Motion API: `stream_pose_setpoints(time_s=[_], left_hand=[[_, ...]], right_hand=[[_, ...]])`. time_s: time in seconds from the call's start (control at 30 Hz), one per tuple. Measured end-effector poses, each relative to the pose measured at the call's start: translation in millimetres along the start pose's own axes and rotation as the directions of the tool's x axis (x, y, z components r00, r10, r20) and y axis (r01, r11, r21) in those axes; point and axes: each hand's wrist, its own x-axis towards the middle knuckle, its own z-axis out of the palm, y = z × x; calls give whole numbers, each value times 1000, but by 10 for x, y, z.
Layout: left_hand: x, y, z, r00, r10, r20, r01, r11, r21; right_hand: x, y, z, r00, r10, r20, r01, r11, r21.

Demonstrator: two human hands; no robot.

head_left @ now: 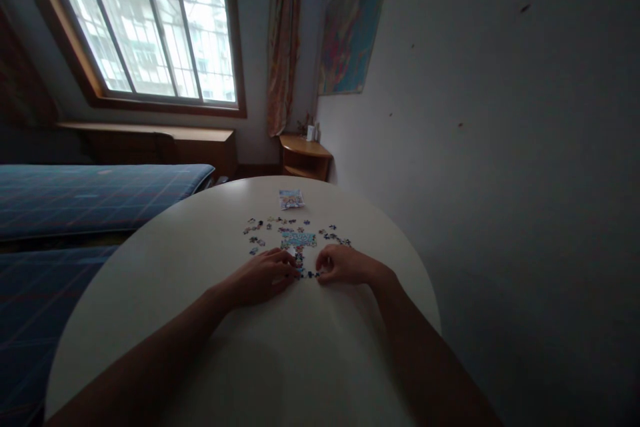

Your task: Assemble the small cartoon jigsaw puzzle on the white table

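A partly joined jigsaw puzzle [299, 239] lies flat on the white table, with a column of pieces running toward me and a short row of puzzle pieces [309, 274] at its near end. My left hand [266, 275] rests at the left of that row, fingers stretched out and their tips touching the pieces. At the row's right end, my right hand [343, 264] has its fingers curled in a pinch at a small puzzle piece [319, 273], mostly hidden by the fingertips. Loose puzzle pieces [257, 241] are scattered to the left, with more loose pieces [337, 238] on the right.
Beyond the pieces lies a printed packet [291, 199] on the round white table [165, 267]. A bed with a plaid cover [100, 193] stands at the left. The wall [475, 167] runs along the right, and a corner shelf [305, 145] stands behind the table.
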Motion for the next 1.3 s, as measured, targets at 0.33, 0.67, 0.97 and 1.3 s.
stream_pose_setpoints(time_s=[0.33,0.67,0.97,1.3], left_hand=[[4,18,-6,1000,-6,5,7,1000,-14],[2,5,-9,1000,-2,4,2,999,-34],[-3,-1,-15,1000,3,19,-2,1000,-23],[-4,-10,-5,1000,3,21,-2,1000,-25]], right_hand=[[-15,-86,6,1000,26,6,-26,999,27],[97,11,87,993,-112,-48,119,975,185],[181,-3,182,983,-98,-153,122,980,160],[178,-19,167,982,-105,-155,132,975,178]])
